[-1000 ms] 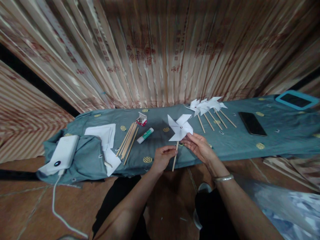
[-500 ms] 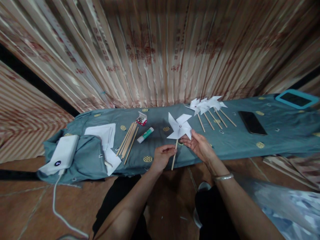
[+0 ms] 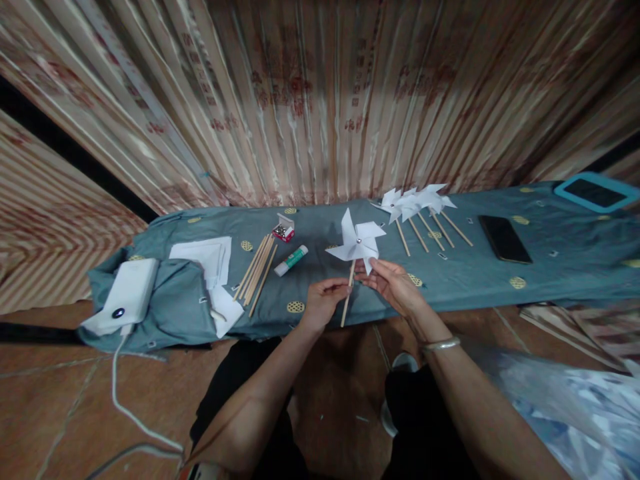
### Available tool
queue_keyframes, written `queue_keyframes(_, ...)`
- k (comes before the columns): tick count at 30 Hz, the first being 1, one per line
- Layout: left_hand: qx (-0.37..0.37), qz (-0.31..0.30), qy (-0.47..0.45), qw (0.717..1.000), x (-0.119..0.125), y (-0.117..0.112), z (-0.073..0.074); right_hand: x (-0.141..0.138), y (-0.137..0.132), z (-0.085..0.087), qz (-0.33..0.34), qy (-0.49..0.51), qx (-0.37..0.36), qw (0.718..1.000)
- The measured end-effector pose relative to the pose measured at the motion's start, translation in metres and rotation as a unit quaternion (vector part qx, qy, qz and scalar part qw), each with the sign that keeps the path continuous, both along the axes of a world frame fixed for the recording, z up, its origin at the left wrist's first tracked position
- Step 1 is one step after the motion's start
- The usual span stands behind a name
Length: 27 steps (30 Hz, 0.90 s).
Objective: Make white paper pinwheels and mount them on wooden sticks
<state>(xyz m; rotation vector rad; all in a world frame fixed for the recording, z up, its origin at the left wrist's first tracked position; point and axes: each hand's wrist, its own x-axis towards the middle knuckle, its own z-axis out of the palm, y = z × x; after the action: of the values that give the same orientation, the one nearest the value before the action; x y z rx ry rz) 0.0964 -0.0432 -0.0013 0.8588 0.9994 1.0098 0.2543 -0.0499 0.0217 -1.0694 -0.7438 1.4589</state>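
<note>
A white paper pinwheel [image 3: 358,241] on a wooden stick [image 3: 347,300] is held upright over the front edge of the blue-covered table [image 3: 550,280]. My left hand [image 3: 324,301] pinches the stick just under the paper blades. My right hand [image 3: 393,283] has its fingers spread, with the fingertips touching a lower blade of the pinwheel. A metal pin shows at the hub. A bangle circles my right wrist.
Several finished pinwheels [image 3: 415,203] lie at the back right. Loose wooden sticks [image 3: 257,270], a glue stick [image 3: 291,260], a small red box [image 3: 283,231], white paper squares [image 3: 207,257], a white power bank [image 3: 125,293], a black phone [image 3: 504,238] and a blue-cased tablet [image 3: 595,192] lie on the table.
The pinwheel's blades have turned under my right fingertips. Both hands and the pinwheel sit slightly higher in view; the camera has tilted a little.
</note>
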Motion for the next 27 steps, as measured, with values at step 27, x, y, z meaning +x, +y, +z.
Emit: queue_keyframes(27, -0.034, -0.077, 0.001, 0.996, -0.002, -0.006, 0.001, 0.038, 0.013, 0.007, -0.165, 0.082, 0.026, 0.982)
